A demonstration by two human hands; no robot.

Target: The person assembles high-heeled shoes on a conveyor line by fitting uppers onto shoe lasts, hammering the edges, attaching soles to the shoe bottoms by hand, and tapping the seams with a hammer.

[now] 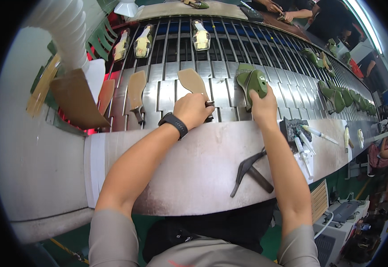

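My left hand (191,110), with a black band on its wrist, is closed round the heel end of a tan shoe sole (193,80) on the metal conveyor. A dark heel pokes out beside its fingers. Further right, my right hand (264,107) grips a green shoe last (257,82) by its thick end, thumb on the near side. Just behind that last is a second green piece (244,69), partly covered by it. To the left lie another tan sole (137,86) with a dark heel and a third sole (107,95) near the conveyor's end.
On the near ledge (194,178) are dark lasting pincers (252,172), several syringes (305,149) and a black block (292,129). Yellowish shoes (200,38) sit on the rollers behind; more green lasts (336,98) stand right. A white duct (65,31) hangs left. Another person's hands (287,16) work far right.
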